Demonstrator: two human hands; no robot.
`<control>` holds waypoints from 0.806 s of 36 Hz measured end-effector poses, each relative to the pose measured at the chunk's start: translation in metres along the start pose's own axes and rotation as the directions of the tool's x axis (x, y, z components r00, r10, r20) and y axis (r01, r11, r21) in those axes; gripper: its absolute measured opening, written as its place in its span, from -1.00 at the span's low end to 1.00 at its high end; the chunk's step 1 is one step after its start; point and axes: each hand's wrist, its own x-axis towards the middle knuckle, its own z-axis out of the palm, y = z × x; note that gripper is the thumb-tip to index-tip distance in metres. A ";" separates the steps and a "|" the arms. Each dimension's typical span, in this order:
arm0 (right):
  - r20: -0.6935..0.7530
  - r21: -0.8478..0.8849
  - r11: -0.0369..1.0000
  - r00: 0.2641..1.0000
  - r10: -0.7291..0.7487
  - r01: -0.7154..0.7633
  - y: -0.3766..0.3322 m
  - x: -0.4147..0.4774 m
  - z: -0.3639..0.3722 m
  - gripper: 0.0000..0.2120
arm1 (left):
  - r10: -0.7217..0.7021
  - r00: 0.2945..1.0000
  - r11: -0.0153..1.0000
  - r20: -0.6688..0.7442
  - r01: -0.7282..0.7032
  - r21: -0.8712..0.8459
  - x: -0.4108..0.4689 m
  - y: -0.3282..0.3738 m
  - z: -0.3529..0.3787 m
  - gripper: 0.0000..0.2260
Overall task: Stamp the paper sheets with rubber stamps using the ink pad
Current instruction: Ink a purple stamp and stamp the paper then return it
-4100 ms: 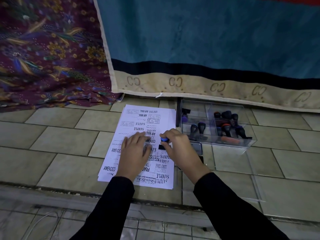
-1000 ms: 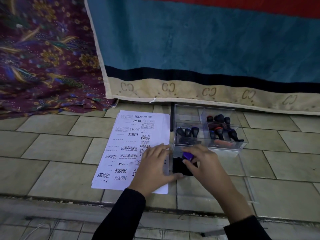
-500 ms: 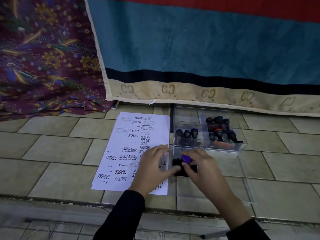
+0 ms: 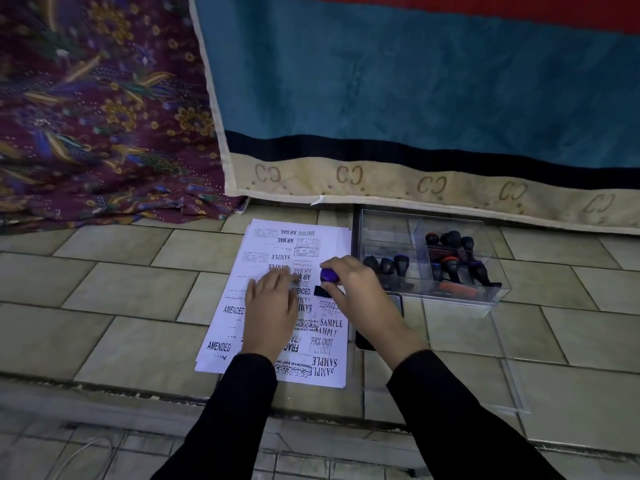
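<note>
A stack of white paper sheets [image 4: 263,244] lies on the tiled floor, covered with black stamp marks such as SAMPLE, AMENDED and FAX OUT. My left hand [image 4: 270,310] rests flat on the sheets, fingers spread. My right hand [image 4: 360,292] grips a rubber stamp with a purple knob [image 4: 329,275], its black base set down on the paper's right half. The dark ink pad [image 4: 396,303] lies just right of the paper, mostly hidden under my right wrist.
A clear plastic box [image 4: 491,296] to the right of the sheets holds several black-handled stamps [image 4: 450,265]. Its clear lid [image 4: 512,382] lies on the floor nearer me. A teal rug [image 4: 415,98] and a patterned maroon cloth [image 4: 97,116] lie behind.
My right hand has carried the purple-knobbed stamp from the ink pad leftward onto the paper. My left hand has shifted from the sheet's right edge up onto its middle.
</note>
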 end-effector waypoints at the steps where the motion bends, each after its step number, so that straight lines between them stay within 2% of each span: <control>1: 0.002 -0.003 1.000 1.000 -0.003 0.003 0.001 0.000 0.001 -0.71 | 0.000 1.000 1.000 0.002 0.000 0.009 0.000 0.000 0.001 -0.69; 8: 0.014 -0.003 1.000 1.000 0.000 0.000 0.005 0.001 0.008 -0.71 | -0.009 1.000 1.000 -0.025 0.008 -0.019 -0.001 0.003 -0.001 -0.73; 17: -0.044 -0.002 0.999 0.998 -0.043 0.043 0.006 -0.006 0.008 -0.74 | -0.015 0.999 0.999 -0.029 0.014 -0.037 -0.002 0.004 -0.003 -0.73; 20: -0.143 0.115 0.993 0.989 0.035 -0.018 0.007 -0.009 -0.007 -0.77 | -0.018 1.000 0.996 -0.025 0.016 -0.087 -0.002 0.000 -0.002 -0.75; 23: -0.271 0.270 0.957 0.945 0.180 -0.105 0.016 -0.015 -0.031 -0.77 | -0.044 0.999 0.984 -0.022 0.040 -0.171 -0.001 -0.003 -0.002 -0.76; 25: -0.297 0.358 0.922 0.919 0.260 -0.145 0.024 -0.023 -0.047 -0.77 | -0.074 0.997 0.970 -0.027 0.066 -0.236 0.001 -0.003 -0.003 -0.78; 29: -0.262 0.300 0.939 0.931 0.254 -0.171 0.035 -0.048 -0.064 -0.76 | -0.121 0.992 0.923 -0.038 0.099 -0.371 0.005 -0.001 -0.009 -0.81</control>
